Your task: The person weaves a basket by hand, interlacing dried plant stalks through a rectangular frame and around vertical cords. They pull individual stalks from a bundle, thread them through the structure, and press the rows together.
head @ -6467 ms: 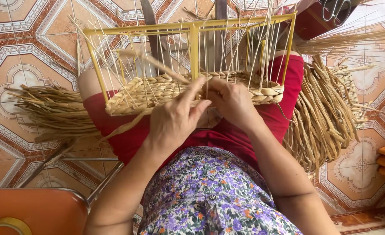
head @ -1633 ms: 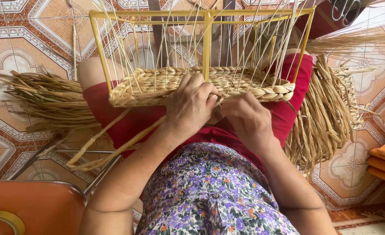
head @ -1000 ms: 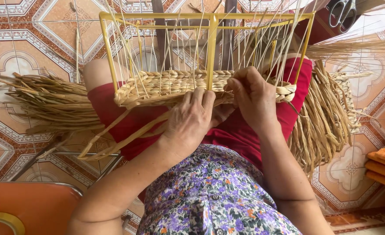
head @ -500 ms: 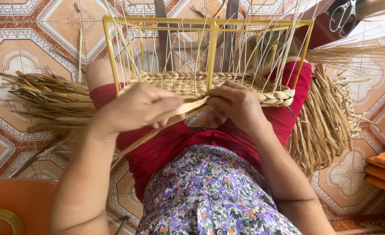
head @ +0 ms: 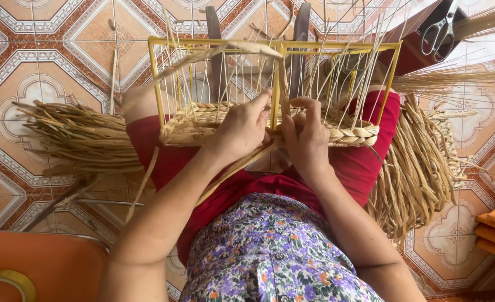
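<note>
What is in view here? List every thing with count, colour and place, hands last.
yellow metal wire frame: one, yellow, on the lap
woven straw basket base: one, tan, inside the frame's lower part
loose dried straw bundle: one, tan, on the floor at picture left
second dried straw bundle: one, tan, at picture right
steel scissors: one, grey, top right
roll of yellow tape: one, bottom left
orange plastic seat: one, bottom left
patterned floor tiles: many, orange and white
left hand: one, on the weave, pinching a strand
right hand: one, on the weave beside it
</note>
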